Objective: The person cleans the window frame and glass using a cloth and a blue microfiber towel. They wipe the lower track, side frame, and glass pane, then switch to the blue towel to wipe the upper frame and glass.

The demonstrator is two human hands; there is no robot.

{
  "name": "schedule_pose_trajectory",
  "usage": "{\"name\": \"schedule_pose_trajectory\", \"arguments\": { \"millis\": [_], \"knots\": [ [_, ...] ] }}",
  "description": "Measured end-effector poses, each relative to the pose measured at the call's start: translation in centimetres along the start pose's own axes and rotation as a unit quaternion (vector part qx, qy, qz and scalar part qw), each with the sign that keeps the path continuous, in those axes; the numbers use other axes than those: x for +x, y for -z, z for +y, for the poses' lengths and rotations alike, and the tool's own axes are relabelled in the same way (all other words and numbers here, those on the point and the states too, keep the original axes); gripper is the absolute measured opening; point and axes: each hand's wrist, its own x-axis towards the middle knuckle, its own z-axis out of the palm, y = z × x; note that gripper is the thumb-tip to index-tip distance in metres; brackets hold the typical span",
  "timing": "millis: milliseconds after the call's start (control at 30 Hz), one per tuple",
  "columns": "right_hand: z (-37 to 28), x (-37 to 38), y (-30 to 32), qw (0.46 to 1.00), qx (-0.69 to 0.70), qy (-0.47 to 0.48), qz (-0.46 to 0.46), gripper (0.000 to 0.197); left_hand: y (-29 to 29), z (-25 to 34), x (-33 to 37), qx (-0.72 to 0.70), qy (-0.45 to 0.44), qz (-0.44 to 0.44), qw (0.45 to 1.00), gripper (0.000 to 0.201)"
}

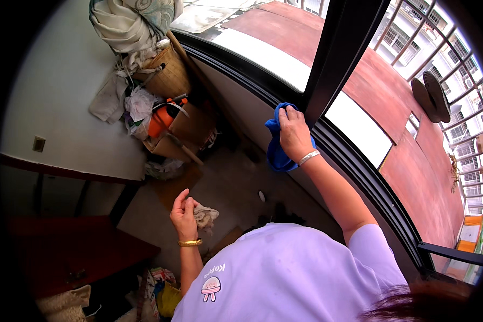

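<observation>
My right hand [295, 135] presses a bunched blue cloth [280, 157] onto the black window frame [306, 103], close to the foot of the upright. Its fingers are closed over the cloth, and part of it hangs below the track. Lower and to the left, in front of my body, my left hand [184, 219] is raised with its fingers curled. A crumpled, dirty beige rag [205, 217] sticks out from that hand beside the thumb; the palm side is partly hidden.
A wooden basket [166, 72] topped with fabric, a cardboard box [190, 126] and an orange item [160, 122] are piled in the left corner. A dark red cabinet [80, 247] stands at lower left. Outside lie brown shoes [432, 97] by window bars.
</observation>
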Motion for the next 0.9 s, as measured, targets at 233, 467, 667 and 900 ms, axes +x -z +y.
{"name": "schedule_pose_trajectory", "arguments": {
  "millis": [233, 467, 667, 900],
  "knots": [
    [0.6, 4.5, -4.5, 0.991, -0.080, -0.049, -0.092, 0.024, 0.5, -0.2, 1.0, 0.035, 0.000, 0.029, 0.999, 0.029],
    [0.4, 5.2, -5.4, 0.992, -0.090, -0.067, -0.061, 0.019, 0.7, -0.6, 5.4, 0.013, 0.018, -0.001, 1.000, 0.030],
    [0.2, 4.5, -5.5, 0.993, -0.101, -0.062, -0.001, 0.033, 1.6, -0.9, 13.0, -0.018, 0.014, -0.080, 0.997, 0.030],
    [-1.3, 4.4, -6.1, 0.984, -0.105, -0.145, 0.019, 0.052, 6.1, -2.1, 21.7, 0.013, 0.055, -0.186, 0.981, 0.029]
  ]
}}
